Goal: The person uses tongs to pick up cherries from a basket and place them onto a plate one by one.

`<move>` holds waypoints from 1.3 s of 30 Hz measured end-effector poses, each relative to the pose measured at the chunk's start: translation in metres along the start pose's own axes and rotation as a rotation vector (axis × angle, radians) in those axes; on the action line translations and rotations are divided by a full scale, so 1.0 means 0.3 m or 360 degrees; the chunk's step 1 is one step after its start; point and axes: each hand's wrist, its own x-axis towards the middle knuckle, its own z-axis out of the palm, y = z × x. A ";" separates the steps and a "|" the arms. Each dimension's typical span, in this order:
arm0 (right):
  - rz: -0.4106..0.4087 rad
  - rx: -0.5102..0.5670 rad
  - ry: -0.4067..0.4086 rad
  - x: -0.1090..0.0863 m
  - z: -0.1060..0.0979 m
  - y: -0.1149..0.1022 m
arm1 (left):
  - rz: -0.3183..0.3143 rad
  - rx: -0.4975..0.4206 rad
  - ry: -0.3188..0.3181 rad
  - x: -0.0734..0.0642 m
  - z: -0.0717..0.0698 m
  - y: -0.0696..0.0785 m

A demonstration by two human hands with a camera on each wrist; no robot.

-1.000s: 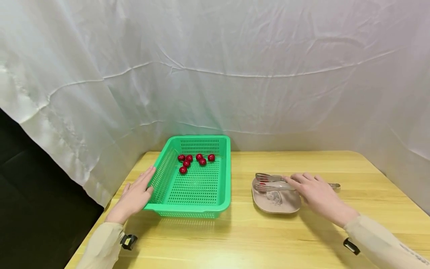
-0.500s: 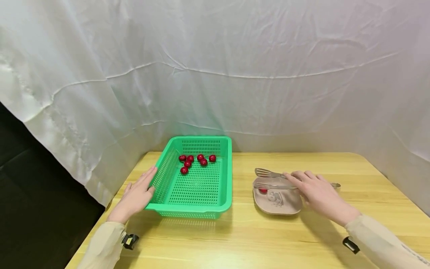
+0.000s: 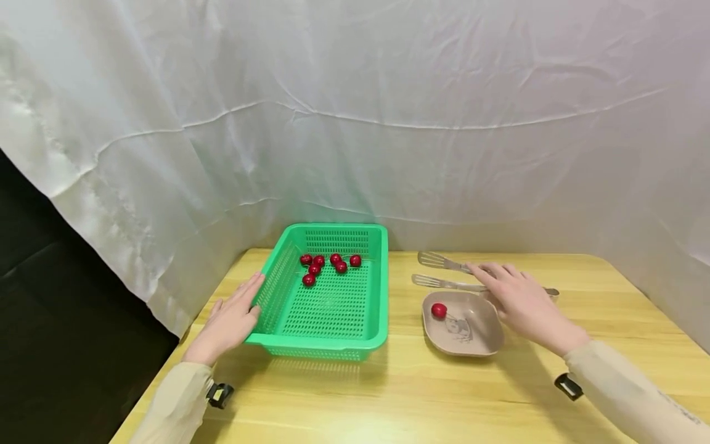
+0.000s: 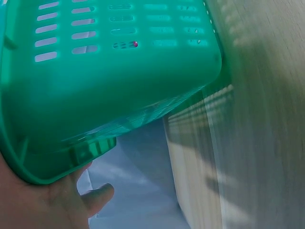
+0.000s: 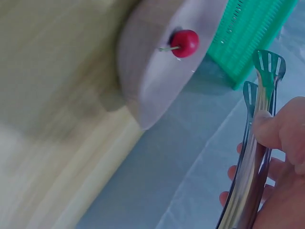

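In the head view my left hand point(image 3: 232, 320) holds the left rim of a green plastic basket point(image 3: 378, 308), with fingers along its outer side. Several red cherries point(image 3: 309, 280) lie toward the back of the basket. My right hand point(image 3: 527, 305) grips metal slotted tongs point(image 3: 444, 282), their two arms spread apart and heads pointing left. The tongs hover just behind a square beige bowl point(image 3: 485, 336). One cherry point(image 3: 439, 311) sits in the bowl, and its stem shows in the right wrist view. Between the tong heads point(image 5: 269, 64) there is nothing.
Basket and bowl stand side by side on a light wooden table point(image 3: 399, 394). A pale cloth curtain point(image 3: 444, 154) hangs behind and at both sides. Something black point(image 3: 72, 308) fills the space beyond the table's left edge.
The tongs have moved up and away from over the bowl, baring the cherry in it, and their arms have spread slightly. The left hand stays at the basket's rim. The view has shifted a little.
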 end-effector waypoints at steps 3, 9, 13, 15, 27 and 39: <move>0.0042 0.0044 -0.0002 0.024 -0.007 0.001 | -0.0004 0.0009 0.0007 0.003 0.001 0.002; 0.0044 0.0070 -0.0013 0.080 -0.005 -0.002 | 0.0000 0.0030 0.0021 0.004 0.006 -0.005; 0.0085 0.0076 -0.0054 0.124 -0.002 -0.017 | 0.0000 0.0033 0.0021 0.004 0.006 -0.004; 0.0104 0.0071 -0.0064 0.148 -0.002 -0.028 | 0.0002 0.0033 0.0022 0.005 0.005 -0.004; -0.0006 0.0049 -0.0088 0.292 0.031 -0.116 | 0.0014 0.0053 0.0032 -0.002 0.010 -0.004; -0.0056 -0.0030 -0.0179 0.393 0.075 -0.193 | 0.0025 0.0054 0.0070 -0.003 0.019 -0.003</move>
